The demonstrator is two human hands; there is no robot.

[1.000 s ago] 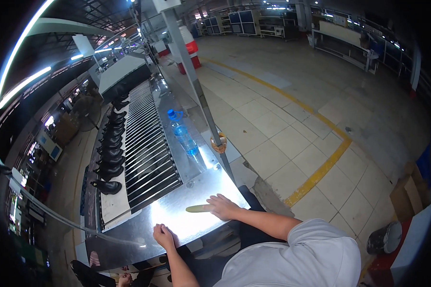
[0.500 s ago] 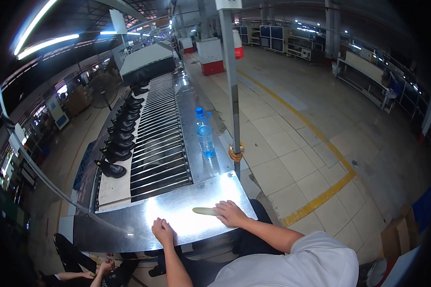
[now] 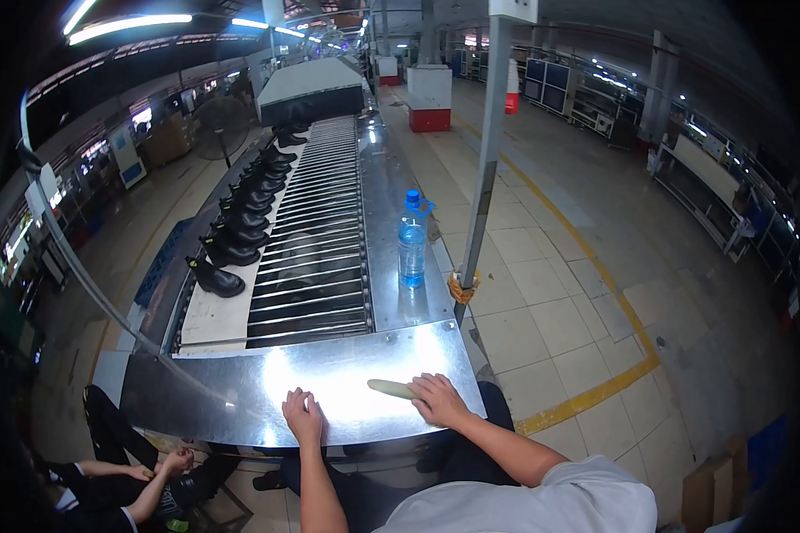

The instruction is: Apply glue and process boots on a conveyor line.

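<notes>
My right hand [image 3: 438, 400] rests on the shiny metal tabletop [image 3: 222, 391], its fingers closed over one end of a pale green, long, slim piece [image 3: 389, 388] with a rounded tip. That piece lies nearly flat and points left; its exact kind cannot be made out. Left of it, my left hand [image 3: 303, 417] leans on the same tabletop near the front edge. Its fingers are curled together, and whatever may be inside them is hidden. Beyond the hands, a clear bottle with a blue cap [image 3: 412, 240] stands upright on the metal side rail.
A roller conveyor [image 3: 316, 258] runs away from the tabletop, with a row of black boots [image 3: 218, 277] along its left side. A metal post [image 3: 482, 186] rises at the right. At lower left sits another person [image 3: 107, 480] in dark clothes, hands close together.
The view has turned a little left, so the scene sits farther right. Both hands keep nearly the same places, the right one still on the pale green piece.
</notes>
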